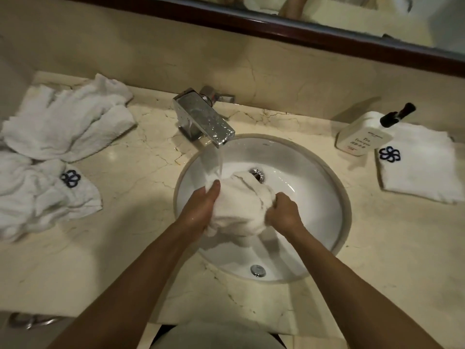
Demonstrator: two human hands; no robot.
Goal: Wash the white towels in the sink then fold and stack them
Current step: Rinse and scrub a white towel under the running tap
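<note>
A wet white towel (240, 207) is bunched up over the round white sink (314, 197), under water running from the chrome faucet (203, 117). My left hand (201, 207) holds the towel's left side, fingers stretched along it. My right hand (283, 212) grips its right side with curled fingers. Two crumpled white towels lie on the counter at the left, one at the back (68, 122) and one nearer with a dark blue flower logo (42, 197). A folded white towel with the same logo (417, 162) lies flat at the right.
A white pump bottle with a black head (364, 134) lies on the marble counter (141, 172) against the folded towel. The drain (256, 173) and overflow hole (258, 270) show in the basin. A dark-framed mirror (276, 28) runs along the back wall.
</note>
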